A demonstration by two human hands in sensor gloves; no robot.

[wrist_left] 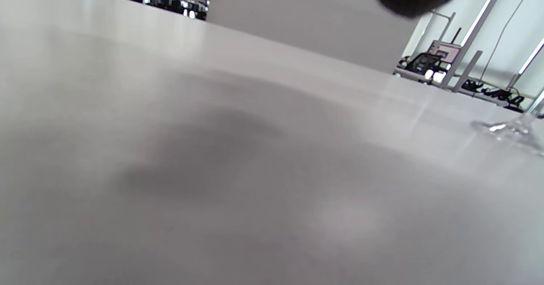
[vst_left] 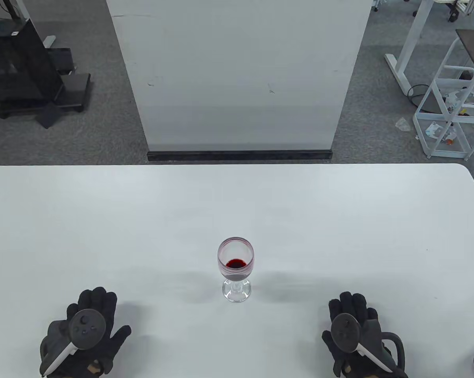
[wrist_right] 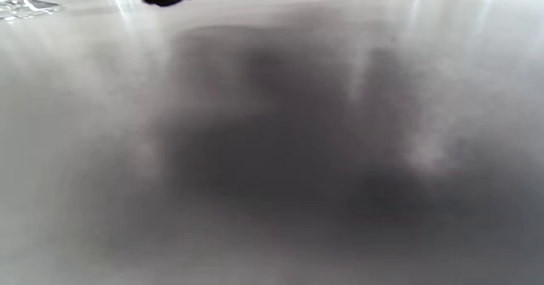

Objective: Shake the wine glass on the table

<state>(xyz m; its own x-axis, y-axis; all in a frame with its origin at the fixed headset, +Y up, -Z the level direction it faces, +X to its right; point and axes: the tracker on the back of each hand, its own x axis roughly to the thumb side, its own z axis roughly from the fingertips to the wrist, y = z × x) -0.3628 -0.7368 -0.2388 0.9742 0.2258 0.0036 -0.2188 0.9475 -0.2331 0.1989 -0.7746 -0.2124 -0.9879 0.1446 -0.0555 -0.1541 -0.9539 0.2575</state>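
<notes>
Down at the near edge of the bench [vst_left: 103, 220], both grips are empty: the left hand [vst_left: 85, 334] lies flat, palm down, fingers loosely spread and holding nothing, and the right hand [vst_left: 357, 334] rests the same way on the other side, fingers extended and closer together. Neither touches anything but the white surface.

Between them, a little farther out from the person, stands the wine glass [vst_left: 236, 269], upright on its foot, with a small pool of red wine at the bottom of the bowl. Its long axis runs straight up from the bench, so the stem is open to a sideways reach from either hand. It sits well apart from both, close to midway; from the overhead view I would call the right hand only slightly nearer, if at all.

From the left wrist view the glass foot [wrist_left: 512, 129] shows at the right edge, so the glass lies to that hand's right and ahead; the right wrist view catches a glint of it at its upper left corner. Shaking has not begun, by my reading; a reach inward and forward to the stem comes first.
</notes>
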